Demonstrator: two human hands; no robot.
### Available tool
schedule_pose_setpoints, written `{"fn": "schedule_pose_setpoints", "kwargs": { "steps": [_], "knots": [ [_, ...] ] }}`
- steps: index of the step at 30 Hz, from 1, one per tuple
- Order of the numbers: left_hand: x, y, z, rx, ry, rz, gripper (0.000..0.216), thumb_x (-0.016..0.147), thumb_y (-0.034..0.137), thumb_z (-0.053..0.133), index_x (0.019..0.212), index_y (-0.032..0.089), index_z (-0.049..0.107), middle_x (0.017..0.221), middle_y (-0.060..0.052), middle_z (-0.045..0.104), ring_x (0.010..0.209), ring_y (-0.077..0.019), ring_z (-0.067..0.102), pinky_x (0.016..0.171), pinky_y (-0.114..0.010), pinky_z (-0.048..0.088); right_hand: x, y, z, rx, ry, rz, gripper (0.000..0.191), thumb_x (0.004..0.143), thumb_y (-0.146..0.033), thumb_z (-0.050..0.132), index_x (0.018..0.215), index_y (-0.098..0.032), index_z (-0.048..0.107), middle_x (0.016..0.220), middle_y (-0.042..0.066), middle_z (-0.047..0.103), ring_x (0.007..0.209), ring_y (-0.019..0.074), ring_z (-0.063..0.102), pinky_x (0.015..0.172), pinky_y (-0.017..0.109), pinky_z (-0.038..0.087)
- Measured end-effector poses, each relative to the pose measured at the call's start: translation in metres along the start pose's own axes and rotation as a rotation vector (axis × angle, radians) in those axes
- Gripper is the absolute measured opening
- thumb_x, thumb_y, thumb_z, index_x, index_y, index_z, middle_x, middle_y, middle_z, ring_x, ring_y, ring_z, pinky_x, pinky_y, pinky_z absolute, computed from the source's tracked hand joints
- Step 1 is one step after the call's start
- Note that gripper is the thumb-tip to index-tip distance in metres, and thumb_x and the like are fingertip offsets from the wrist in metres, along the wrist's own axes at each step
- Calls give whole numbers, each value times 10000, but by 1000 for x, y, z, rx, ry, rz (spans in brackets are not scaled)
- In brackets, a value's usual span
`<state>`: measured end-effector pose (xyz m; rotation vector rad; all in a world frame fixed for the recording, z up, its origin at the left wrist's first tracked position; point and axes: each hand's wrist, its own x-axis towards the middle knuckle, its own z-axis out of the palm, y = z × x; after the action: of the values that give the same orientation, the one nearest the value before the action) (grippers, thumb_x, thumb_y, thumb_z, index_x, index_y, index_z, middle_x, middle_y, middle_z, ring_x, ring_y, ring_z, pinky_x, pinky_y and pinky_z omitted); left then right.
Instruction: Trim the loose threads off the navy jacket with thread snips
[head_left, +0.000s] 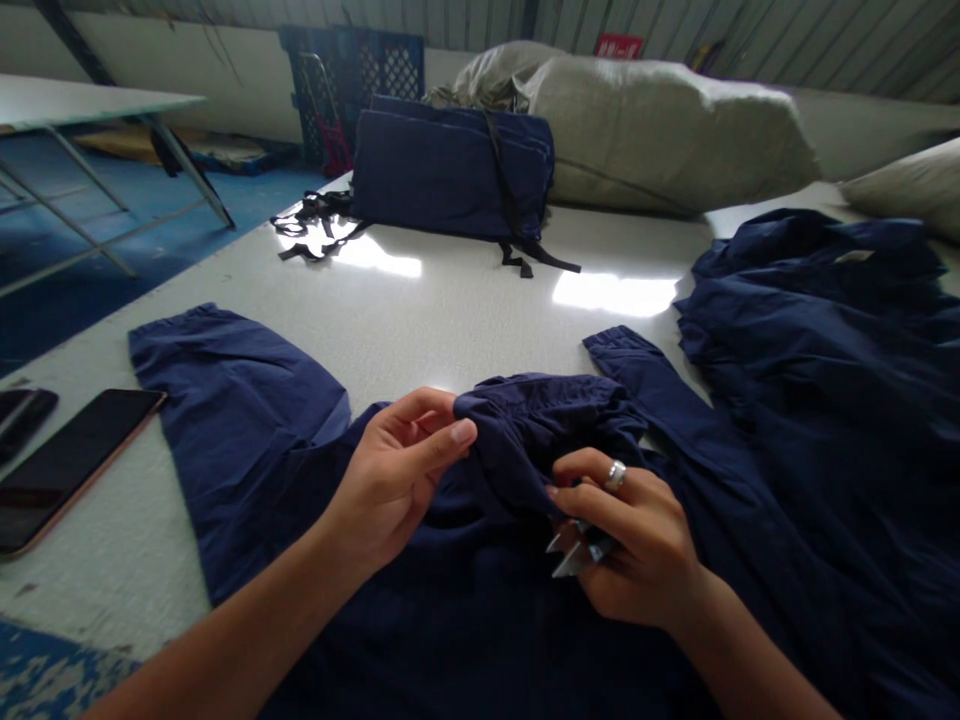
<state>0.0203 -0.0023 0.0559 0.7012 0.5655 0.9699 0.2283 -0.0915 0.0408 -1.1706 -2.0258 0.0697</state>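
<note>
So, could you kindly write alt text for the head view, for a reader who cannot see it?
A left hand and a ringed right hand pinch a bunched fold of a long-sleeved navy cloth garment on a white table; the right hand holds a small shiny metal tool.

A navy garment (465, 640) covered the near edge of the pale grey table top (420, 320). A darker navy bundle (450, 170) with black straps (315, 225) lay at the far edge, before beige sacks (660, 130). A black phone (67, 470) with a rose-gold rim lay at the left edge.
</note>
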Motion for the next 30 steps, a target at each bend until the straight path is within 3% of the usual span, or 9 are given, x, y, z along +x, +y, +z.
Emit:
{"fn": "schedule_pose_setpoints", "kwargs": {
  "steps": [4, 8, 11, 15, 18, 21, 24, 28, 30],
  "knots": [
    [0, 1, -1, 29, -4, 31, 168, 696, 203, 959, 776, 213, 811, 788, 27, 763, 730, -64, 694, 712, -114, 563, 0, -1, 0, 16, -17, -3, 192, 807, -35, 561, 884, -201, 618, 875, 42, 641, 568, 99, 482, 531, 259, 357],
    [-1, 1, -3, 139, -30, 203, 133, 724, 177, 932, 750, 212, 807, 1134, 12, 753, 1036, -99, 694, 884, -131, 563, 0, 1, 1, 80, -76, 9, 190, 803, -42, 567, 888, -206, 608, 862, 35, 613, 578, 104, 481, 540, 264, 347],
    [-2, 0, -3, 143, -158, 255, 94, 811, 166, 869, 812, 238, 810, 1326, 10, 727, 1198, -141, 678, 1027, -209, 547, 0, 1, 1, 134, -141, 19, 182, 803, -45, 563, 859, -217, 577, 843, 25, 603, 582, 108, 470, 543, 267, 333],
    [-3, -2, -5, 210, -294, 337, 112, 894, 148, 791, 939, 249, 811, 1144, -21, 798, 1236, -201, 696, 1108, -315, 519, -1, -2, 2, 154, -160, 14, 199, 767, -46, 551, 847, -228, 540, 835, 17, 595, 594, 116, 473, 547, 271, 321],
    [-2, -3, -5, 334, -305, 456, 235, 807, 88, 854, 980, 239, 806, 1058, -26, 787, 1177, -229, 726, 1091, -343, 533, -1, -3, 2, 147, -157, 3, 197, 759, -57, 553, 852, -229, 534, 820, 14, 585, 592, 122, 461, 545, 279, 315],
    [-3, -4, -3, 457, -239, 517, 369, 690, 15, 905, 971, 230, 802, 1048, -34, 789, 1070, -207, 748, 1003, -299, 570, -2, -4, 2, 154, -163, 9, 208, 755, -59, 560, 882, -223, 562, 835, 20, 601, 601, 126, 467, 553, 288, 320],
    [-4, -6, -2, 503, -146, 526, 296, 718, 20, 876, 929, 220, 818, 987, -39, 811, 989, -185, 750, 1048, -329, 564, -2, -5, 1, 249, -161, 69, 199, 758, -85, 598, 912, -213, 596, 857, 22, 608, 634, 133, 504, 576, 296, 341],
    [-7, -9, -2, 469, -9, 409, 261, 721, 43, 864, 908, 224, 849, 894, -20, 824, 867, -147, 761, 862, -232, 622, -1, -9, -5, 470, -101, 213, 164, 843, -262, 688, 997, -206, 669, 839, 11, 594, 672, 139, 537, 603, 291, 396],
    [-8, -11, -3, 421, 23, 319, 248, 722, 68, 866, 907, 232, 855, 886, -19, 831, 820, -144, 770, 766, -205, 627, 1, -10, -9, 498, -42, 273, 247, 916, -430, 679, 1039, -217, 702, 842, 17, 619, 697, 150, 553, 616, 294, 416]
  ]
}}
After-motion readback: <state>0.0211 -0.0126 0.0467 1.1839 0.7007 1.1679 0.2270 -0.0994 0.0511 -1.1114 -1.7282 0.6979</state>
